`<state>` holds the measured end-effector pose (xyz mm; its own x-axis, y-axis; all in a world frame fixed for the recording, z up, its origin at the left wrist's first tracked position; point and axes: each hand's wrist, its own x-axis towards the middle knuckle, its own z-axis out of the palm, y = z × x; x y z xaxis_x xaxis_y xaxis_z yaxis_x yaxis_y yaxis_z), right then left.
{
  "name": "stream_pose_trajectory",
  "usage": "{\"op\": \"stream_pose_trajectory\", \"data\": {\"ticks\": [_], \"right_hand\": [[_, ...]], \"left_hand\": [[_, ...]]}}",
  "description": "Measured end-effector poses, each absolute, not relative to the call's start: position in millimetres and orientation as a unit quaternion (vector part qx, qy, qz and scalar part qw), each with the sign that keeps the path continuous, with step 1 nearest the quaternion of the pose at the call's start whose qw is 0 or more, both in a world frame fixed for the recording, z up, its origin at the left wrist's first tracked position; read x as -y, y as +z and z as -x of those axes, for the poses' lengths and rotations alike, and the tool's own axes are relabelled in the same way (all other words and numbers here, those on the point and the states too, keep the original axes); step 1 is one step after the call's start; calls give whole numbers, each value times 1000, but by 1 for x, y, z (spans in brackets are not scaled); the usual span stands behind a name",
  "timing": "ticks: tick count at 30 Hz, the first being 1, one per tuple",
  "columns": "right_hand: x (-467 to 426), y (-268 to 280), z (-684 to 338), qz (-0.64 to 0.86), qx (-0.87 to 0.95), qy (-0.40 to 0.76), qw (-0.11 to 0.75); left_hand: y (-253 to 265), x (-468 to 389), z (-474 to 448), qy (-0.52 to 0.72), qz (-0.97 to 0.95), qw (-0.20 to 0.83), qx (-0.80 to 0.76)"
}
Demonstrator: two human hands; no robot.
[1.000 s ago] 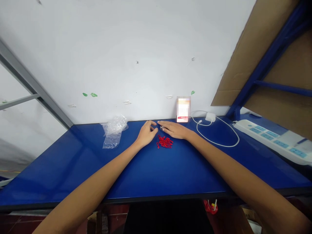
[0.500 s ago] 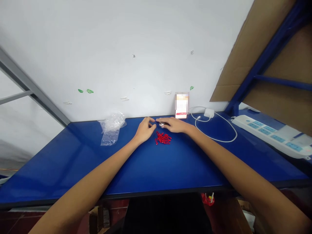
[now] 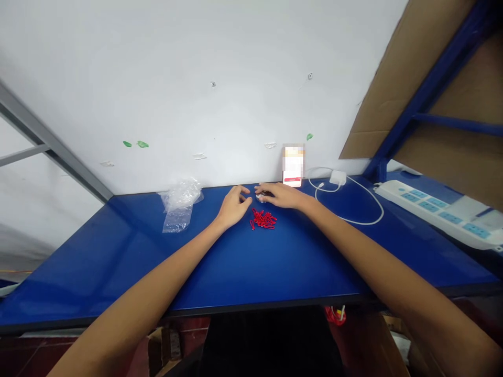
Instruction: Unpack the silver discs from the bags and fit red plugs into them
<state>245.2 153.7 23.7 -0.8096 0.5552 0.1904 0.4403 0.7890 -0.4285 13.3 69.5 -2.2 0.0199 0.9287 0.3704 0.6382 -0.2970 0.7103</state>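
Observation:
My left hand (image 3: 234, 206) hovers at or just above the far part of the blue table, its thumb and fingers curved and apart with nothing between them. Facing it, my right hand (image 3: 283, 196) is over a small shiny, silvery item or cluster (image 3: 260, 197), too small to name and partly hidden. Its fingers are stretched out, with the thumb apart from them. Just in front of both hands lies a pile of red cord loops (image 3: 265, 219); one loop (image 3: 252, 225) sits slightly off to the left.
Crumpled clear plastic bags (image 3: 178, 209) lie at left on the blue table (image 3: 251, 272). A lit phone (image 3: 292, 165) leans against the wall behind my right hand. Right of it are a white charger (image 3: 338, 178) with its looped cable and a long power strip (image 3: 440, 212).
My right hand's fingers have lifted and spread a little from the shiny item. My left hand's fingertips have opened slightly. The view has tilted a little; the red loops look unchanged.

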Motion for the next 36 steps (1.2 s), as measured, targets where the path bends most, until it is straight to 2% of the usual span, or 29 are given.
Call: {"op": "stream_pose_trajectory", "data": {"ticks": [7, 13, 17, 36], "right_hand": [[-162, 35, -263, 257, 942, 163, 142], [-163, 38, -266, 234, 937, 162, 202], [-166, 33, -264, 211, 943, 184, 183], [-160, 28, -255, 285, 929, 135, 193]], "left_hand": [[1, -67, -15, 406, -688, 182, -573], [1, -68, -15, 409, -689, 182, -570], [0, -68, -15, 405, -693, 178, -569], [-1, -69, -14, 404, -693, 178, -570]]}}
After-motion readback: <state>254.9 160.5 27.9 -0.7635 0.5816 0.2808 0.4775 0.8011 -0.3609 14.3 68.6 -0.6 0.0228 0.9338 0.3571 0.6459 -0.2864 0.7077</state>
